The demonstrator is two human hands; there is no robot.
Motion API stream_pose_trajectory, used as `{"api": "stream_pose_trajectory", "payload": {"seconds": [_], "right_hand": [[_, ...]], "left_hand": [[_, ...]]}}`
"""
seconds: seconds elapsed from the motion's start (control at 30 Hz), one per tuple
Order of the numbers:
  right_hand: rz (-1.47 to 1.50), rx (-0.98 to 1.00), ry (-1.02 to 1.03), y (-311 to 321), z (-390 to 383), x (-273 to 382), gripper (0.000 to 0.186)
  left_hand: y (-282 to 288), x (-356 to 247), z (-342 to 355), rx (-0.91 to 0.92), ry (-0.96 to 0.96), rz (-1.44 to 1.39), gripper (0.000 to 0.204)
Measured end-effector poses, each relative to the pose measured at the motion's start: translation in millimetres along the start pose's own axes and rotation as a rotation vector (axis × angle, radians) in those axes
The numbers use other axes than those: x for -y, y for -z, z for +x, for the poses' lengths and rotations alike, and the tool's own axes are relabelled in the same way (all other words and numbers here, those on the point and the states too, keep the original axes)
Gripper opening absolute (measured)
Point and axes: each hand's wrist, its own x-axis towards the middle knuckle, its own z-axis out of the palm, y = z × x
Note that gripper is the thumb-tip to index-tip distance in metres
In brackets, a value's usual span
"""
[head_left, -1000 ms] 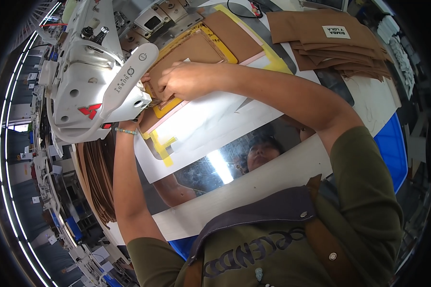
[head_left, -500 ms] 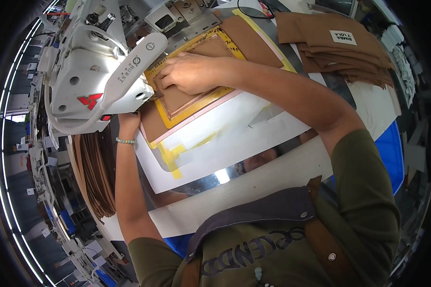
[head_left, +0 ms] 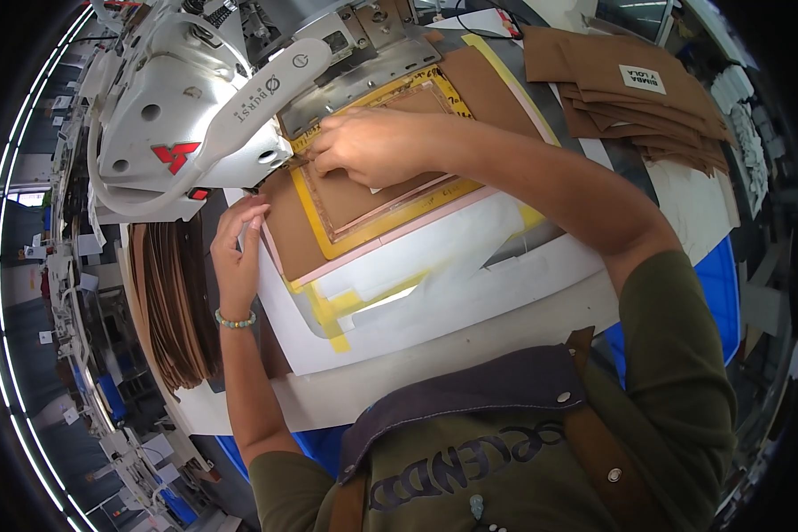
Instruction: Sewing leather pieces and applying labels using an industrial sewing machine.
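Beside the machine head, at the near left corner of a brown panel [head_left: 282, 232], my left hand [head_left: 238, 239] has its fingers stretched loosely and holds nothing visible. A yellow frame [head_left: 372, 230] lies over that panel, bordering a brown inner area [head_left: 350, 202]. My right hand [head_left: 368, 146] rests inside the frame with bent fingers pressed together near its left inner edge, close to the needle area. Whatever is at those fingertips is too small to make out. A bit of white shows under the palm. The sewing machine head [head_left: 164, 124] hides part of the frame's left side.
Flat brown pieces [head_left: 612, 97] are stacked at the far right; several more brown pieces [head_left: 170, 301] stand bundled at the left. Under the panel lies a white sheet [head_left: 417, 288] with yellow tape [head_left: 335, 319]. A blue bin [head_left: 716, 301] is at the right, below the table.
My left hand has come out from behind the machine head toward me, its fingers now in sight. The frame, panel and white sheet have shifted toward me. My right hand stays on the framed area.
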Motion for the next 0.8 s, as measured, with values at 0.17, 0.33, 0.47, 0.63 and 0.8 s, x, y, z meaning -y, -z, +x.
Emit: {"api": "stream_pose_trajectory", "payload": {"seconds": [0.17, 0.33, 0.47, 0.63, 0.8], "right_hand": [[-0.037, 0.016, 0.012, 4, -20, 16, 0.036], [0.299, -0.148, -0.017, 37, -121, 79, 0.028], [0.465, 0.392, -0.246, 72, -223, 147, 0.027], [0.482, 0.464, -0.594, 32, -293, 223, 0.028], [0.289, 0.035, -0.720, -30, -327, 258, 0.033]], "left_hand": [[-10, -25, 0, 0.029, -0.034, -0.026, 0.019], [-31, -41, 8, 0.038, -0.145, -0.065, 0.019], [-46, -48, 4, 0.004, -0.208, -0.087, 0.016], [-44, -45, -4, 0.011, -0.238, -0.114, 0.019], [-41, -41, 1, 0.043, -0.357, -0.081, 0.022]]}}
